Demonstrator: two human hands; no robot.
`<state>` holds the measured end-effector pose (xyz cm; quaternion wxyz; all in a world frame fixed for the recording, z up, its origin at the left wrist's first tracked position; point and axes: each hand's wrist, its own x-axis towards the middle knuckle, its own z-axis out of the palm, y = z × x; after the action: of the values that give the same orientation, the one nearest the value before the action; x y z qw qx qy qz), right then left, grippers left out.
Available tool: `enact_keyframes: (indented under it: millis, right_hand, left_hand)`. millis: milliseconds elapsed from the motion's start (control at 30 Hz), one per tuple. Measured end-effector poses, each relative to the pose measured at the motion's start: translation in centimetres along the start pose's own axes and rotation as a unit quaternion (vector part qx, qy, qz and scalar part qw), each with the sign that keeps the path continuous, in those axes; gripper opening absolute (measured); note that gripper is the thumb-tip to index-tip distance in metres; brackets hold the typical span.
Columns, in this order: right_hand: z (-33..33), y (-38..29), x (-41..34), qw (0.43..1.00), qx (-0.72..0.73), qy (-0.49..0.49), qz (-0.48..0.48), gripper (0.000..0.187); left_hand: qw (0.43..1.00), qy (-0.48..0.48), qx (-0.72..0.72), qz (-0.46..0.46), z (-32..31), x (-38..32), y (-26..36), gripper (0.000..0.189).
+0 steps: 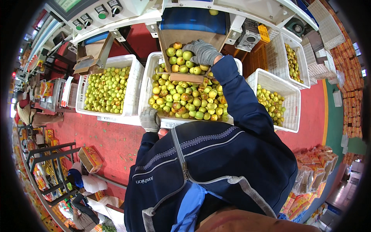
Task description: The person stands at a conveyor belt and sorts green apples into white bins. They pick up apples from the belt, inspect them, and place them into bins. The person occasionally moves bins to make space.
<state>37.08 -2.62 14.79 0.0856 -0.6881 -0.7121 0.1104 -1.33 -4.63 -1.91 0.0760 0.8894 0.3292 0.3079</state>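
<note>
My right hand, in a grey knit glove, lies over round green-yellow fruits in a cardboard-lined chute. Its palm and fingertips are partly hidden, so whether it grips a fruit does not show. Below the chute's lip stands a white plastic crate heaped with similar fruits, some with reddish-brown patches. At that crate's near left corner, my gloved left hand is curled over the rim. Behind the chute runs a blue conveyor belt, with one fruit near its far edge.
A fruit-filled white crate stands left, beneath another cardboard chute. Two more crates hold fruit at right. A control panel is upper left. People work at left and lower left; wrapped cartons are stacked right.
</note>
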Motion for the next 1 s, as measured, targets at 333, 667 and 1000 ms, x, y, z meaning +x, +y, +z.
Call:
enact_keyframes:
  millis: [333, 667, 1000]
  right_hand:
    - [1.4, 2.0, -0.3, 0.901, 0.417, 0.119, 0.011, 0.047]
    - [1.4, 2.6, -1.4, 0.602, 0.790, 0.069, -0.093, 0.045]
    - [2.0, 2.4, -0.6, 0.678, 0.620, 0.388, -0.071, 0.031]
  left_hand:
    - [1.000, -0.004, -0.006, 0.004, -0.2, 0.1, 0.0, 0.014]
    - [1.000, -0.002, 0.004, 0.003, 0.1, -0.2, -0.2, 0.014]
    - [1.000, 0.019, 0.011, 0.020, 0.2, -0.2, -0.2, 0.013]
